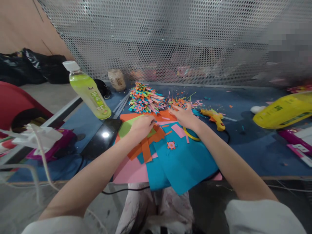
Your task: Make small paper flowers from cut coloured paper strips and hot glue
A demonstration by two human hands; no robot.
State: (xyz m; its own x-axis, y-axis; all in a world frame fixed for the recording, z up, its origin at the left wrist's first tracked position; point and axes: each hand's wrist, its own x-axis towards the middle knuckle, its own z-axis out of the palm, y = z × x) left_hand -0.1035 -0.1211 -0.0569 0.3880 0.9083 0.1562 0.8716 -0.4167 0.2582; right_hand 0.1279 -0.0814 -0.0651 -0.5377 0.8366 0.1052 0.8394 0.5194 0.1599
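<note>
My left hand [142, 126] is closed over the green paper [128, 126] and orange paper sheets, its fingertips pressed together. Something small and dark shows at the fingertips, too small to name. With fingers apart, my right hand [185, 116] reaches to the near edge of a pile of thin paper scraps [180, 102]. Left of that pile stands a cone of layered, many-coloured paper strips [147, 100]. A pink and orange paper flower [171, 145] lies on blue paper sheets [186, 165]. Under my right wrist are a pink paper piece [178, 130] and a yellow ring-shaped handle [191, 135].
A yellow glue gun [214, 118] lies right of my right hand. On the left are a phone [101, 138], a green drink bottle [89, 92] and a jar [117, 80]. A yellow bottle [284, 110] lies at right. Perforated metal mesh [170, 42] backs the table.
</note>
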